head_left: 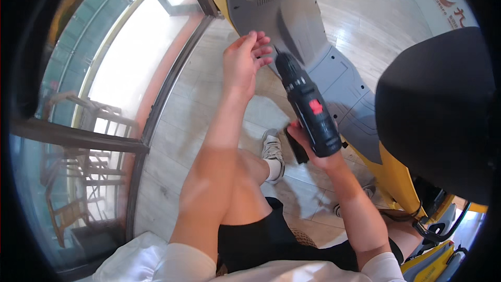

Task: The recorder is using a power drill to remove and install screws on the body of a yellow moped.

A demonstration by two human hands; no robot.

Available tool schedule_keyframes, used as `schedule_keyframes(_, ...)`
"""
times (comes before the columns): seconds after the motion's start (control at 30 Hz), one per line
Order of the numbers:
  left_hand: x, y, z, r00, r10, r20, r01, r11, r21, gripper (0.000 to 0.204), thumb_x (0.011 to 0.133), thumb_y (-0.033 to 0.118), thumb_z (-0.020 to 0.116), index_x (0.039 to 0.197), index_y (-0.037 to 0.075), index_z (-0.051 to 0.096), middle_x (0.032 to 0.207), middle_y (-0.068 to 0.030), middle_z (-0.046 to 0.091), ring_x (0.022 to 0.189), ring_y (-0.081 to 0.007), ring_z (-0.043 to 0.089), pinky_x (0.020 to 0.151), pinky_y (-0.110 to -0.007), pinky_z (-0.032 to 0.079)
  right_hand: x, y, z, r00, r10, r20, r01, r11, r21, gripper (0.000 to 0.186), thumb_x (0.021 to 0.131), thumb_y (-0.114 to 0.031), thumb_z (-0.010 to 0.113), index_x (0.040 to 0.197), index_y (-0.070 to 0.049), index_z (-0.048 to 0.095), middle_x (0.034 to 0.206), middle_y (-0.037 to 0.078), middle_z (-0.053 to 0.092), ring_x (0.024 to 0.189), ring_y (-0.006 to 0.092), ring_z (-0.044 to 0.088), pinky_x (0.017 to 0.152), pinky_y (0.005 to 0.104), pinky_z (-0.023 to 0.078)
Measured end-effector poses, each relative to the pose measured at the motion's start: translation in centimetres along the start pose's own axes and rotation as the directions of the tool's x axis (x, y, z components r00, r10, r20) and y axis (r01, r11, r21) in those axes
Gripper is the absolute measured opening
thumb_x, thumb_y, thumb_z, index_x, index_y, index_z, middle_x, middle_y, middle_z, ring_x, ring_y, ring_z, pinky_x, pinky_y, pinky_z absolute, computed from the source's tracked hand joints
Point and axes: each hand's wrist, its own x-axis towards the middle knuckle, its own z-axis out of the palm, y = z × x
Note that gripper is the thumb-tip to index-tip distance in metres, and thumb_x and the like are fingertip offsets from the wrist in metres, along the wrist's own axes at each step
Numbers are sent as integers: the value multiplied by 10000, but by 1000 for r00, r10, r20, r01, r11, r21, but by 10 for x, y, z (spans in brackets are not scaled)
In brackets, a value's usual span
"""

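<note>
While the black drill [307, 105] is gripped by the R hand [310, 149] above the L edge of the scooter's grey footboard [339, 73], its bit [277, 49] is pointed twd the L hand [241, 60], held w/ fingers loosely spread, nr the tip. A black seat [436, 109] is seen at R.

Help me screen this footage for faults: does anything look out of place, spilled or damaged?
Nothing stands out: the right hand grips the black drill, the left hand is open near its tip, the yellow-and-grey scooter shows no plain damage, and I can see no spill.
</note>
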Motion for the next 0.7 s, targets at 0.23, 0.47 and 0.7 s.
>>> schedule_keyframes(0.23, -9, 13, 7, 972, 50, 229, 16, 961, -275, 423, 986, 406, 451, 1065, 10, 579, 964, -70, 640, 869, -134, 590, 766, -280, 479, 77, 14, 30, 999, 0, 36, -6, 983, 181, 305, 745, -35, 743, 1018, -8, 611, 849, 25, 626, 756, 83, 537, 711, 260, 469)
schedule_keyframes(0.47, -6, 15, 16, 999, -26, -27, 19, 976, -218, 356, 1010, 374, 370, 994, 56, 529, 890, -95, 590, 782, -177, 583, 695, -310, 504, 107, 44, 61, 994, -105, -18, 104, 994, -13, 332, 738, -33, 700, 1057, -7, 612, 827, -3, 626, 728, 67, 524, 670, 223, 450)
schedule_keyframes(0.7, -4, 20, 11, 953, 162, 255, -179, 983, 46, 438, 982, 434, 453, 1076, 20, 562, 944, -32, 616, 858, -110, 576, 783, -254, 454, 123, 64, 63, 997, 43, -66, -26, 970, 243, 316, 765, -53, 741, 1057, -20, 625, 951, 63, 685, 849, 149, 645, 774, 301, 513)
